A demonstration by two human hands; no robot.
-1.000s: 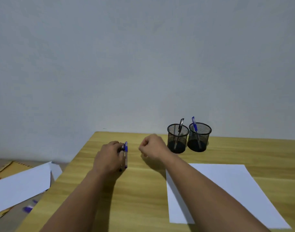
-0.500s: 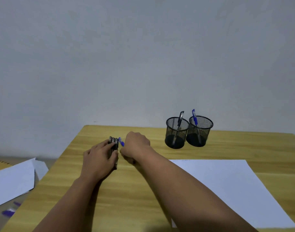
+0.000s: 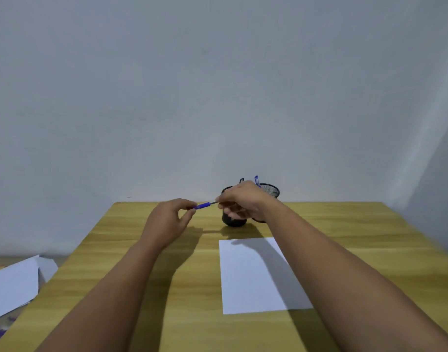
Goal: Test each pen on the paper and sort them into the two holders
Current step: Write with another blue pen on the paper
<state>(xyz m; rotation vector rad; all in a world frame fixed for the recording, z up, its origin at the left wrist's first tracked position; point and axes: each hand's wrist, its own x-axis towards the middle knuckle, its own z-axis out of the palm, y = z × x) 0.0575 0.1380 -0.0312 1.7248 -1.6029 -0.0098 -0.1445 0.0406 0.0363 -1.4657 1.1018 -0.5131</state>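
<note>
The right hand [image 3: 239, 200] grips the slim blue-capped pen [image 3: 205, 205] by its barrel; the left hand [image 3: 167, 223] pinches its cap, above the wooden table [image 3: 141, 288]. Step: uncapping. Next: pull cap off, write on the white paper sheet [image 3: 256, 275]

front and left of table [image 3: 146, 295] wide open, bare wood | paper [image 3: 253, 275] lies flat right of center, easy to pass over | both hands [image 3: 167, 224] [image 3: 240, 201] raised with a pen [image 3: 205, 205] between them, blocking the two mesh holders [image 3: 234, 221] [image 3: 270, 190] at the back edge
</note>
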